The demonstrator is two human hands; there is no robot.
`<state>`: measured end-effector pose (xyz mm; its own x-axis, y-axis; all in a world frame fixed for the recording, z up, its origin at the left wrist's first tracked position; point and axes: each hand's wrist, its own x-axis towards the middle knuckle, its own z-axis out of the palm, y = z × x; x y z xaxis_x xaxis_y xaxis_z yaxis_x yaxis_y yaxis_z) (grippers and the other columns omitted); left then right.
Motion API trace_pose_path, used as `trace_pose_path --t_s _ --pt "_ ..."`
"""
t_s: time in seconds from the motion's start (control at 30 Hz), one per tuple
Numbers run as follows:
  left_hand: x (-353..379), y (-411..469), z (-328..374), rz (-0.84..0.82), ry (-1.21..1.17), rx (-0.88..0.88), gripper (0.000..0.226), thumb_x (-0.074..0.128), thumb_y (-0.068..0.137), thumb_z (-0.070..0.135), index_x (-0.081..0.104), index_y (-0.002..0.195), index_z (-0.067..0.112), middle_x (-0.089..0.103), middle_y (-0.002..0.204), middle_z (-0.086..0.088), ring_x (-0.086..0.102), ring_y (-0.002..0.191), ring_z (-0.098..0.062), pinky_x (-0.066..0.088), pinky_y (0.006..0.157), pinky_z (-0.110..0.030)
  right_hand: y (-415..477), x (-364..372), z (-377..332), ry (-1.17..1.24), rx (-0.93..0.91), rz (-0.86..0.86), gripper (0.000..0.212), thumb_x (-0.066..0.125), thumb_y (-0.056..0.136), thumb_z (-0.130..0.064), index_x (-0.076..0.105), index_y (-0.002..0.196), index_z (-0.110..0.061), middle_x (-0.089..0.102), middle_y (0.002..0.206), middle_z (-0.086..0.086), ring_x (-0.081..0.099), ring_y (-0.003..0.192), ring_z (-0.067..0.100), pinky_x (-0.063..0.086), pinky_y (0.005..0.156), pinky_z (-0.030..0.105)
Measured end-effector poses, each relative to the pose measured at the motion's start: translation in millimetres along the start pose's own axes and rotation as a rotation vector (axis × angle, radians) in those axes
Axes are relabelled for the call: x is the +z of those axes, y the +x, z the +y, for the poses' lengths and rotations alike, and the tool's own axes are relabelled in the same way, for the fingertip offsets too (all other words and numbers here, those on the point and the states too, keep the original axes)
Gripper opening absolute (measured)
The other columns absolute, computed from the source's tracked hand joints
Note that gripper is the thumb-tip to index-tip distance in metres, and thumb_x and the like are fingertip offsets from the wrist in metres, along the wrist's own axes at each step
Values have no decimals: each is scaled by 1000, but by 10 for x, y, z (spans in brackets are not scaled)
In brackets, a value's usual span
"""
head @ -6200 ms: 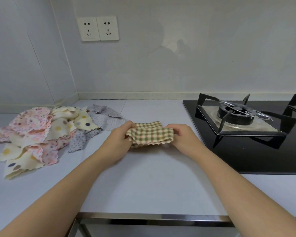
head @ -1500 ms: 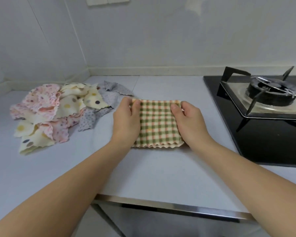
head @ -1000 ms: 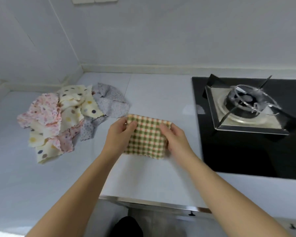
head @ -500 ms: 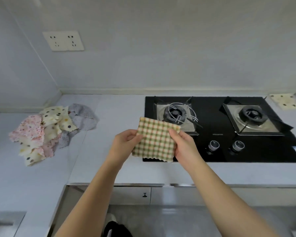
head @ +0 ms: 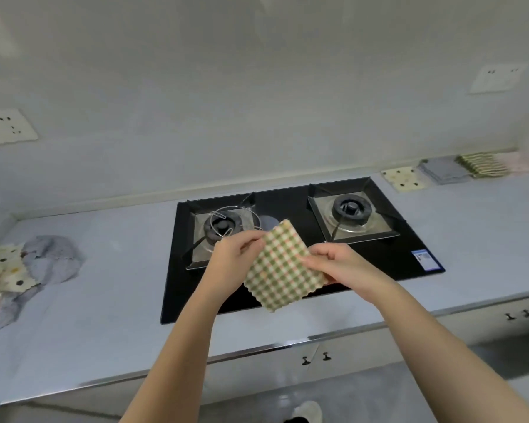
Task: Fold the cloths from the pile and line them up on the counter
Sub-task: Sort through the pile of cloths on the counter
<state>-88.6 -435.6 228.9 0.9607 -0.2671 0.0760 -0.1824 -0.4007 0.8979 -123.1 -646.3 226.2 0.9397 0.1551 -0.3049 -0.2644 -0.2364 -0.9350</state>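
Head: seemingly folded cloth (head: 283, 270) between both hands (head: 232, 264) (head: 342, 267)

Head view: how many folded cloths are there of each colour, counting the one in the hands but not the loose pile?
Green check: 2, the held cloth pinched by the left hand and right hand, plus the far check cloth
Cream dotted cloth: 1
Grey cloth: 1
Pink cloth: 1
Total: 5

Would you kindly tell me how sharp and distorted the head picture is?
Head view: the wide lens bows the counter edge; the checked cloth is fairly sharp; the folded cloths far right look soft; a pale glare sits on the hob.
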Motion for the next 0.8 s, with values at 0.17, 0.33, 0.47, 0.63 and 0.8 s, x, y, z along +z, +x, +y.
trace_pose_path --t_s 0.17,0.33,0.47,0.63,0.8 --pt "746 557 201 -48 -76 -1 12 59 92 20 68 97 26 68 91 15 59 83 11 44 70 -5 156 -737 144 -28 -20 161 25 58 93 -29 68 102 -9 72 96 4 68 87 15 53 74 27" --pt "1619 1212 427 -45 -529 -211 19 64 88 26 65 106 27 70 100 5 66 94 -7 51 79 -25 252 -1728 333 114 -6 363 20 59 93 -28 70 99 -13 73 94 2 70 86 16 56 74 27" --pt "2315 1679 648 -151 -740 -339 34 64 85 34 65 114 17 69 112 -3 65 106 -22 50 94 -45 316 -2513 419 175 34 449 20 60 93 -28 71 95 -11 72 89 4 68 82 16 53 73 29" --pt "3004 2138 981 -101 -673 -448 13 62 91 25 71 94 16 74 88 1 67 88 -20 54 86 -38 353 -3195 568 283 44 501 21 56 95 -27 70 100 -13 74 95 2 69 85 14 51 71 24" --pt "3551 2466 1205 -102 -728 -470 16 58 92 27 68 99 16 72 89 3 67 84 -15 50 74 -29 466 -3807 821 385 26 552 23 54 96 -24 70 100 -7 73 99 6 68 92 21 53 84 34"
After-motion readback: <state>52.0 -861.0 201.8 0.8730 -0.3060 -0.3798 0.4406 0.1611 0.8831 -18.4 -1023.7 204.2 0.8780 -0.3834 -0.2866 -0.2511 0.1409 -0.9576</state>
